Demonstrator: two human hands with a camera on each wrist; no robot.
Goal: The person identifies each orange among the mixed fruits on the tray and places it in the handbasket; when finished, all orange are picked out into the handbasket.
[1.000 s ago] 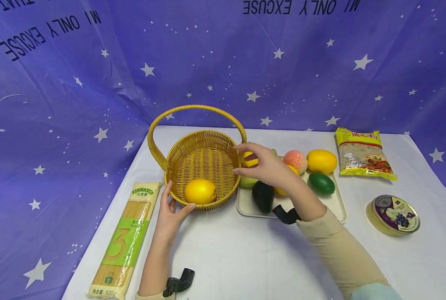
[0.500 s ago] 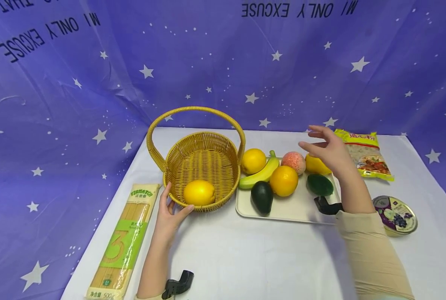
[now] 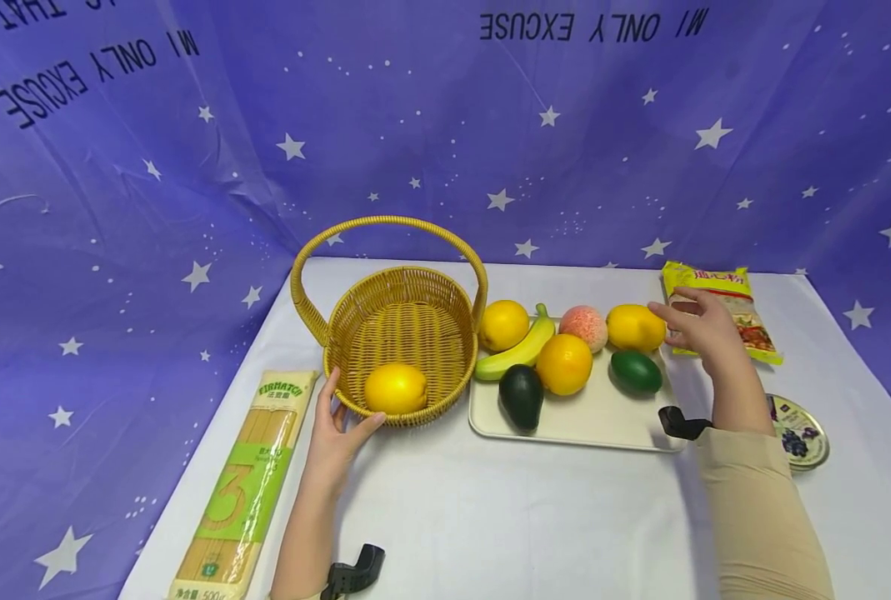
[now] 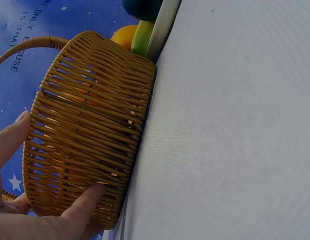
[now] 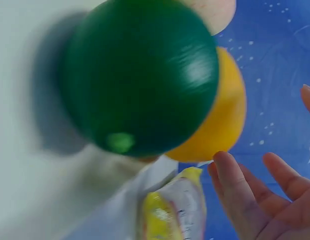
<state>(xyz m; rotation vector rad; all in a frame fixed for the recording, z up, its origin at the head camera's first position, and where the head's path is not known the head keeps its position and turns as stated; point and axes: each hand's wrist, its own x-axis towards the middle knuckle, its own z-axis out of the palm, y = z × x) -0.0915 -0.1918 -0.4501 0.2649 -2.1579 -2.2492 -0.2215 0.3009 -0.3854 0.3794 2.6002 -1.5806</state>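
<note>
My left hand [image 3: 334, 442] holds the near left side of the wicker basket [image 3: 460, 387], thumb and fingers spread around its rim. Inside the basket lies a yellow fruit [image 3: 396, 389]. In the left wrist view the hand's fingers press on the basket's woven wall [image 4: 90, 125]. My right hand [image 3: 715, 337] is open and empty, its fingertips close beside the yellow lemon [image 3: 635, 327] at the tray's right end; whether they touch it I cannot tell. The right wrist view shows the hand [image 5: 275, 205] just below the lemon [image 5: 227, 112], behind a green fruit [image 5: 140, 75].
On the white tray [image 3: 588, 433] lie a banana [image 3: 516, 350], an orange [image 3: 563, 364], a peach [image 3: 583, 327], a dark avocado [image 3: 521, 398] and the green fruit [image 3: 635, 372]. Another yellow fruit [image 3: 503, 325] is beside the basket. Noodles [image 3: 246, 487], a pasta bag [image 3: 748, 321] and a tin [image 3: 801, 435] lie around.
My right hand has moved from the basket's right rim across the tray to the lemon's right side, dropping lower lately. My left hand has stayed on the basket.
</note>
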